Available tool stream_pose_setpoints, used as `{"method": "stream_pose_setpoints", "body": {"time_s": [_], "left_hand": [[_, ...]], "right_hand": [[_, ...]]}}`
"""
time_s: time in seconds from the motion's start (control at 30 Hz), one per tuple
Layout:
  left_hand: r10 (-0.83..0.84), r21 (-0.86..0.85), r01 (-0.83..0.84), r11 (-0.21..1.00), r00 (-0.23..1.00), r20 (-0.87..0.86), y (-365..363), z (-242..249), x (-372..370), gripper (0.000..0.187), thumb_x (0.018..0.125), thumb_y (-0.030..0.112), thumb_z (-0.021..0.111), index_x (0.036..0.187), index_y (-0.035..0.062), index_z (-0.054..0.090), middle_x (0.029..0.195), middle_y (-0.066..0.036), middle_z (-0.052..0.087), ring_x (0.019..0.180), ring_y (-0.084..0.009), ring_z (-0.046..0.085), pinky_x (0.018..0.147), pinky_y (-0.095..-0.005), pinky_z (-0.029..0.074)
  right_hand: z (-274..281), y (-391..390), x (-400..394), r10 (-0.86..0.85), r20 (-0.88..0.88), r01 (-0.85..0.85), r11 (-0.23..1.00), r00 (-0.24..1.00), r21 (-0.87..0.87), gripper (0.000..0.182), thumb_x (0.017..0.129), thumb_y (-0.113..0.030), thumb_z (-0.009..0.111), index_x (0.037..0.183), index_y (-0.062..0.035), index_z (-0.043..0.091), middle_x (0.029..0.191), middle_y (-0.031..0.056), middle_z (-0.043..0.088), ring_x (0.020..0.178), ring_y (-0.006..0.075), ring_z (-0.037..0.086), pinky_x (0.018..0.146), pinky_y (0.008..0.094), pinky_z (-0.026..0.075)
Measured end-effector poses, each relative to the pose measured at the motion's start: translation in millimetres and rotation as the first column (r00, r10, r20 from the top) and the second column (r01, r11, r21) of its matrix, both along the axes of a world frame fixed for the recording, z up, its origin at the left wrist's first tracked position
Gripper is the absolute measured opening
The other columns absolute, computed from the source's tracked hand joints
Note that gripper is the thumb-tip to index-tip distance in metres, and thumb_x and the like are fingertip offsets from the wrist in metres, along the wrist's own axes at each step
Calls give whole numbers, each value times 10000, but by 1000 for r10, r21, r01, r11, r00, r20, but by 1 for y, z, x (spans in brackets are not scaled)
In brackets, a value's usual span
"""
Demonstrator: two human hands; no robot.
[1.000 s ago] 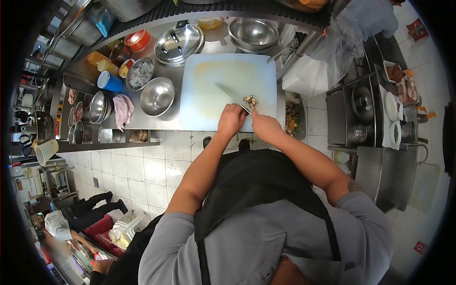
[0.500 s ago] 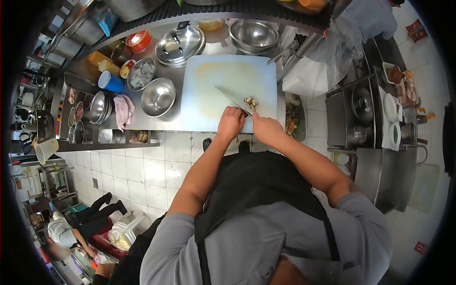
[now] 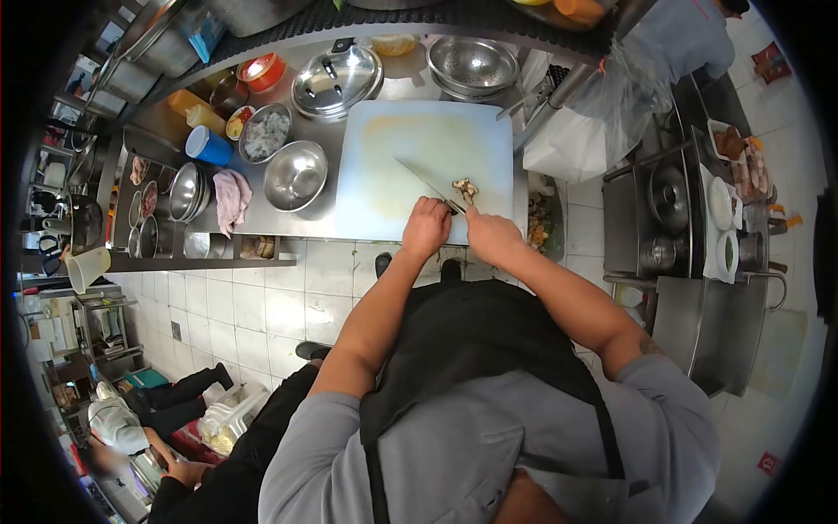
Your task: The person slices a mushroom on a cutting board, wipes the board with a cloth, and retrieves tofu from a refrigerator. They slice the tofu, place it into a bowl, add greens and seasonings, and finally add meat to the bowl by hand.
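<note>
The right hand (image 3: 493,236) gripped a long, narrow steel knife (image 3: 421,179), blade towards ten o'clock; the left hand (image 3: 426,229) bunched beside it, its hold unclear. Small brown-and-cream pieces (image 3: 465,186) lay at eleven o'clock from the right hand, on a rectangular white board (image 3: 371,175). Hands and pieces had barely shifted, suggesting steady work at one spot; a black shoe (image 3: 312,350) had appeared, seven o'clock from the left hand.

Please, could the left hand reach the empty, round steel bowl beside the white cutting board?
Probably yes: only bare cutting board and steel counter seem to separate the left hand from the bowl.
</note>
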State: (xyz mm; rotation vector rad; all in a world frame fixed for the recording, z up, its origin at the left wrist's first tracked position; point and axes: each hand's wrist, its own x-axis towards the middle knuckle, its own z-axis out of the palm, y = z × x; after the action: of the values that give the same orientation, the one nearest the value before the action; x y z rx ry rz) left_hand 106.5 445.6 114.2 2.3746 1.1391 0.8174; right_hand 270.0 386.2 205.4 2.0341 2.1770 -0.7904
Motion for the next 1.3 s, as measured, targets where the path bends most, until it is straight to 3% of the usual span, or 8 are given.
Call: {"method": "stream_pose_setpoints", "body": {"time_s": [0.5, 0.6, 0.7, 0.8, 0.9, 0.93, 1.03, 1.3], "left_hand": [[34, 21, -33, 999, 999, -39, 0, -3, 4, 76, 794, 50, 665, 864, 22, 660, 892, -144, 649, 896, -337, 595, 813, -427, 505], [95, -102, -105, 989, 991, -99, 9, 6, 23, 146, 824, 48, 639, 962, 30, 683, 893, -154, 675, 906, -340, 623, 824, -439, 512], [285, -428, -299, 853, 953, -99, 14, 24, 37, 256, 845, 27, 598, 1086, 46, 680, 892, -161, 695, 918, -335, 646, 839, -442, 521], [355, -475, -235, 848, 917, 179, 7, 27, 24, 335, 827, -10, 566, 1141, 53, 664, 963, -174, 690, 970, -350, 632, 880, -437, 511], [126, -86, -118, 989, 988, 86, 7, 58, 13, 340, 798, 21, 569, 1123, 68, 657, 1077, -164, 664, 1049, -356, 581, 949, -424, 476], [-15, 17, 16, 1000, 998, -57, 12, 67, 11, 380, 763, 26, 579, 1135, 69, 643, 1149, -148, 631, 1112, -335, 548, 1006, -441, 420], [-223, 27, 266, 963, 854, -470, 20, 92, 19, 375, 754, 51, 589, 1124, 67, 645, 1152, -117, 626, 1132, -306, 540, 1034, -447, 380], [-369, -130, 354, 926, 782, -502, 50, 95, 29, 424, 740, 73, 591, 1160, 50, 648, 1178, -102, 629, 1141, -298, 549, 1033, -432, 412]], "right_hand": [[-15, 10, 6, -23, -42, 25, 998, 999, 61, 224, 890, -132, 503, 1057, 16, 491, 856, 245, 694, 809, 429, 684, 718, 537, 532], [-3, 17, 19, -84, -31, 88, 987, 996, 132, 245, 894, -155, 511, 1073, 10, 491, 858, 233, 694, 805, 428, 684, 710, 534, 535], [-9, 16, 33, -144, -52, 151, 974, 988, 170, 271, 905, -196, 526, 1078, 9, 480, 885, 228, 683, 811, 425, 681, 704, 529, 535], [-16, 14, 40, -172, -81, 186, 960, 982, 212, 294, 906, -223, 549, 1078, 4, 477, 927, 229, 666, 826, 418, 678, 708, 522, 535], [-18, 9, 43, -169, -105, 189, 957, 980, 221, 306, 895, -222, 572, 1084, 1, 482, 952, 227, 657, 838, 412, 675, 720, 513, 536], [-16, 9, 43, -158, -110, 179, 958, 981, 223, 309, 890, -218, 579, 1087, 1, 485, 958, 225, 656, 842, 410, 675, 725, 509, 537], [-11, 10, 43, -120, -117, 145, 961, 986, 235, 317, 872, -205, 597, 1090, 3, 499, 952, 225, 662, 842, 405, 677, 730, 503, 538], [-6, 11, 39, -87, -107, 111, 963, 990, 247, 337, 854, -200, 611, 1104, 5, 516, 948, 225, 670, 850, 396, 679, 737, 497, 540]]}}
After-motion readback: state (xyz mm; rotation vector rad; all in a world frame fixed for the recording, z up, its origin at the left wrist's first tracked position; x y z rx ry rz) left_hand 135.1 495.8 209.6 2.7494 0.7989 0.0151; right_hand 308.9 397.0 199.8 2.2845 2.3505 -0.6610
